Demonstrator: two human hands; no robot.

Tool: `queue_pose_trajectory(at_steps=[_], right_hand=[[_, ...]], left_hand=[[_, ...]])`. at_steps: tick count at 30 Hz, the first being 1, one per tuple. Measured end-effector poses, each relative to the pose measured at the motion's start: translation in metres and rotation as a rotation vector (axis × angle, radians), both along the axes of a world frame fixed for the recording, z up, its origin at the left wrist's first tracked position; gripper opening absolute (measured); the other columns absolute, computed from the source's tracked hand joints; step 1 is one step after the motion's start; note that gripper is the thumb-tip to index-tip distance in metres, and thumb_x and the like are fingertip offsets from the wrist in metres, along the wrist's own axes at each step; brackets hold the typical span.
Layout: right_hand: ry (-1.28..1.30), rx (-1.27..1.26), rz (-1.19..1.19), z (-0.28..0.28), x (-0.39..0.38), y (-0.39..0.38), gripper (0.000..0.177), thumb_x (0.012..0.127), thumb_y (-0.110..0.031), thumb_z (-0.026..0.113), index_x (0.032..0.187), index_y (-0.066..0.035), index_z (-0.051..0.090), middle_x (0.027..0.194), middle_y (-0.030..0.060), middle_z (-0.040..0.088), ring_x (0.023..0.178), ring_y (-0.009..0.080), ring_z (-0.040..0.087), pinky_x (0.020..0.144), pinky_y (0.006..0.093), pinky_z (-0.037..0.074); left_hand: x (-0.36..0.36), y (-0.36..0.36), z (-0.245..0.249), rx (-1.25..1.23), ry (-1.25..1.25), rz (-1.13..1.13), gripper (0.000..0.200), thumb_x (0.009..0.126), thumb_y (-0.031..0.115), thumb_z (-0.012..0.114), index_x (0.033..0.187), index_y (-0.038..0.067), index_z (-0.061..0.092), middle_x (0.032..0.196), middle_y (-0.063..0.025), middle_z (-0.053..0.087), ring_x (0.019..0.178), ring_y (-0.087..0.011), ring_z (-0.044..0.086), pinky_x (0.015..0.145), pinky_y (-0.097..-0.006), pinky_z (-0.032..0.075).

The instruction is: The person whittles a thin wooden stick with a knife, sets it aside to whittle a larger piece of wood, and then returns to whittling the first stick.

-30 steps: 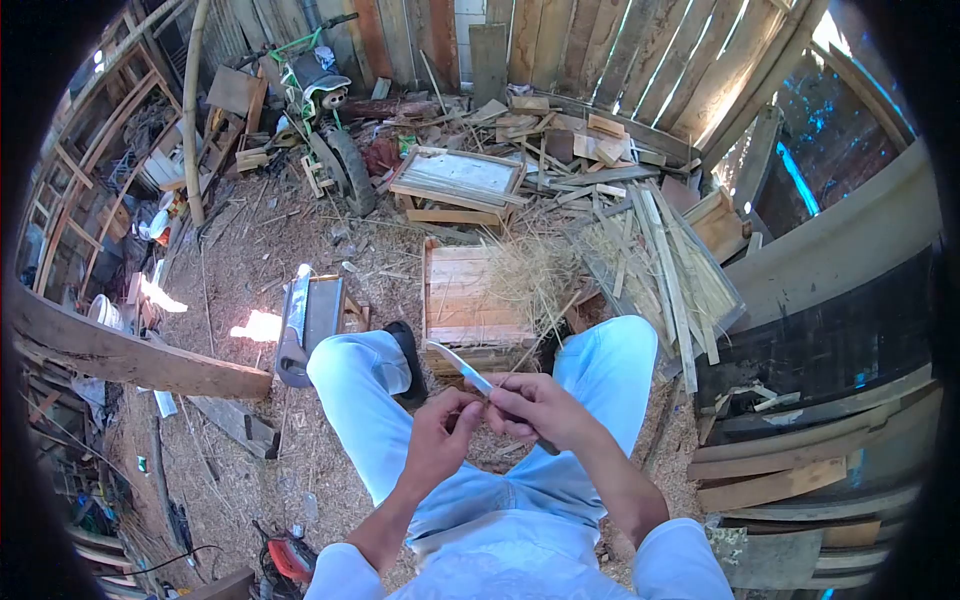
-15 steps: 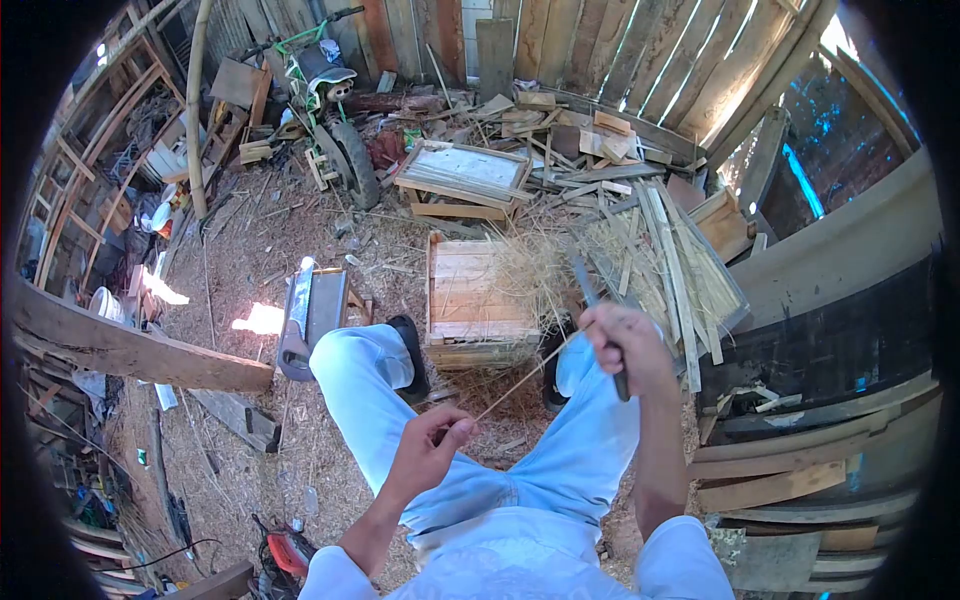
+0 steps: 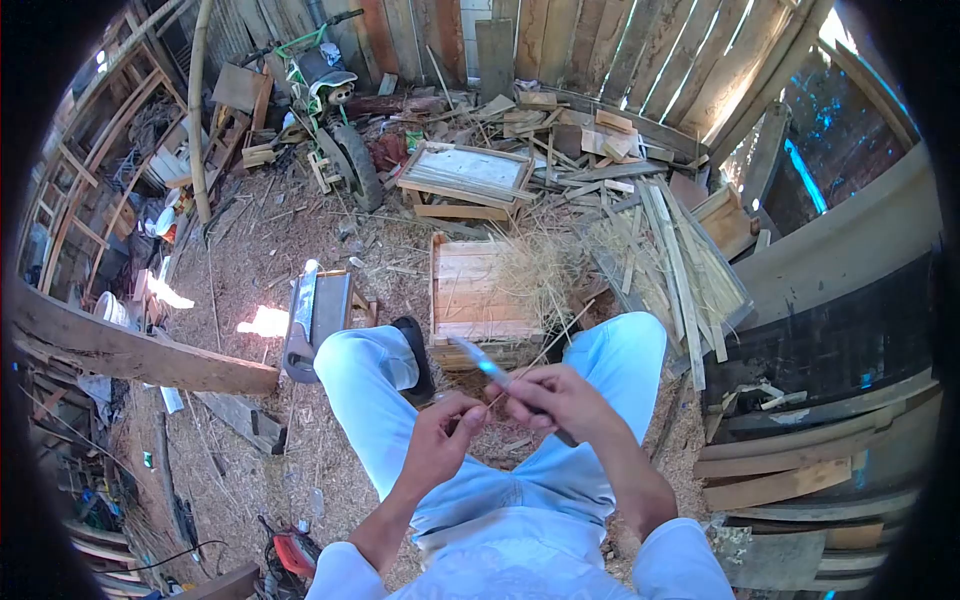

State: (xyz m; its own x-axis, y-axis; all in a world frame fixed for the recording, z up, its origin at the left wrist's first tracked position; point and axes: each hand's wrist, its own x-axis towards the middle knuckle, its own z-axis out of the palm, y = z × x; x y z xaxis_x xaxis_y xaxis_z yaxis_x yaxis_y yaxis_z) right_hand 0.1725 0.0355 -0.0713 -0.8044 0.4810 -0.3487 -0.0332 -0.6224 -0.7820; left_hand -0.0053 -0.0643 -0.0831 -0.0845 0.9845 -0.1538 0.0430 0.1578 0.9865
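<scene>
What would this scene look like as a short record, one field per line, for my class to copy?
Right hand: gripping a knife
Left hand: pinching a thin strip, mostly hidden
Ahead: wooden box, straw over its right side
Person's left: saw on a low bench
Ground: littered with wood bits

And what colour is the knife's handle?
Dark, nearly black: the knife handle shows best in the head view.

Handsaw [image 3: 303,318] on bench [image 3: 332,302]; bike [image 3: 352,162] near scrap wood [image 3: 614,147]
</scene>
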Motion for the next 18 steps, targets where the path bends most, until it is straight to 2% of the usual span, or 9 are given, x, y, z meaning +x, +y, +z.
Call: queue_pose_trajectory(at_steps=[3,5,7,9,10,13,14,15,18], right_hand=[[0.024,-0.036,-0.058,0.006,0.013,0.010,0.026,0.095,-0.015,0.049,0.106,0.007,0.058,0.066,0.0004,0.051,0.047,0.0031,0.038,0.040,0.0173,0.027],[-0.025,-0.014,-0.090,0.014,0.022,0.018,0.028,0.094,-0.018,0.051,0.105,0.007,0.057,0.066,-0.0004,0.049,0.046,0.0029,0.037,0.039,0.0171,0.028],[-0.063,0.037,-0.239,0.022,0.035,0.031,0.029,0.093,-0.021,0.053,0.104,0.006,0.056,0.065,-0.0014,0.047,0.046,0.0024,0.036,0.038,0.0165,0.027],[-0.076,0.082,-0.309,0.022,0.051,0.046,0.030,0.094,-0.023,0.052,0.104,0.006,0.055,0.065,-0.0020,0.047,0.045,0.0018,0.036,0.037,0.0158,0.027],[-0.093,0.156,-0.432,0.020,0.059,0.053,0.030,0.094,-0.022,0.050,0.106,0.005,0.055,0.065,-0.0021,0.047,0.044,0.0013,0.035,0.037,0.0155,0.027],[-0.060,0.182,-0.487,0.027,0.073,0.065,0.032,0.094,-0.023,0.051,0.112,0.003,0.054,0.067,-0.0014,0.050,0.046,0.0017,0.039,0.038,0.0156,0.028],[-0.117,0.185,-0.400,0.029,0.072,0.061,0.035,0.094,-0.023,0.051,0.120,0.001,0.051,0.068,0.0000,0.052,0.046,0.0024,0.039,0.038,0.0162,0.029],[-0.115,0.184,-0.398,0.033,0.064,0.052,0.035,0.094,-0.023,0.051,0.120,0.001,0.051,0.068,0.0000,0.052,0.046,0.0024,0.039,0.038,0.0162,0.029],[-0.157,0.188,-0.047,0.046,0.028,0.019,0.040,0.095,-0.020,0.049,0.129,0.001,0.045,0.068,0.0012,0.054,0.045,0.0017,0.036,0.040,0.0166,0.028]], left_hand=[[0.001,-0.005,-0.001,0.013,0.000,-0.018,0.017,0.092,0.020,0.056,0.086,0.004,0.061,0.066,0.0036,0.051,0.053,-0.0027,0.039,0.047,-0.0197,0.030],[0.000,-0.006,0.000,0.026,-0.010,-0.022,0.017,0.092,0.020,0.056,0.085,0.005,0.061,0.067,0.0036,0.051,0.053,-0.0028,0.039,0.047,-0.0196,0.030],[-0.002,-0.008,0.001,0.040,-0.019,-0.026,0.018,0.092,0.021,0.056,0.085,0.005,0.061,0.067,0.0036,0.052,0.053,-0.0028,0.039,0.047,-0.0196,0.030],[-0.007,-0.011,0.002,-0.111,-0.015,-0.090,0.015,0.092,0.012,0.054,0.088,-0.001,0.060,0.077,-0.0006,0.058,0.066,-0.0057,0.047,0.059,-0.0214,0.039],[-0.010,-0.013,0.001,-0.111,-0.015,-0.089,0.015,0.092,0.012,0.054,0.088,-0.001,0.060,0.077,-0.0006,0.058,0.066,-0.0057,0.047,0.059,-0.0214,0.039],[-0.015,-0.014,-0.004,-0.082,0.012,-0.038,0.015,0.092,0.012,0.053,0.088,0.000,0.061,0.078,-0.0007,0.058,0.067,-0.0053,0.047,0.059,-0.0209,0.040],[-0.016,-0.012,-0.005,-0.112,-0.001,-0.007,0.015,0.092,0.012,0.053,0.088,0.000,0.061,0.079,-0.0008,0.059,0.067,-0.0054,0.048,0.059,-0.0209,0.040],[-0.015,-0.010,-0.005,-0.142,-0.014,0.022,0.015,0.093,0.013,0.053,0.088,0.000,0.060,0.080,-0.0009,0.059,0.067,-0.0055,0.048,0.060,-0.0209,0.040],[-0.008,-0.001,-0.005,-0.126,-0.062,0.042,0.015,0.092,0.012,0.053,0.089,0.000,0.060,0.080,-0.0013,0.059,0.068,-0.0060,0.048,0.061,-0.0212,0.041]])
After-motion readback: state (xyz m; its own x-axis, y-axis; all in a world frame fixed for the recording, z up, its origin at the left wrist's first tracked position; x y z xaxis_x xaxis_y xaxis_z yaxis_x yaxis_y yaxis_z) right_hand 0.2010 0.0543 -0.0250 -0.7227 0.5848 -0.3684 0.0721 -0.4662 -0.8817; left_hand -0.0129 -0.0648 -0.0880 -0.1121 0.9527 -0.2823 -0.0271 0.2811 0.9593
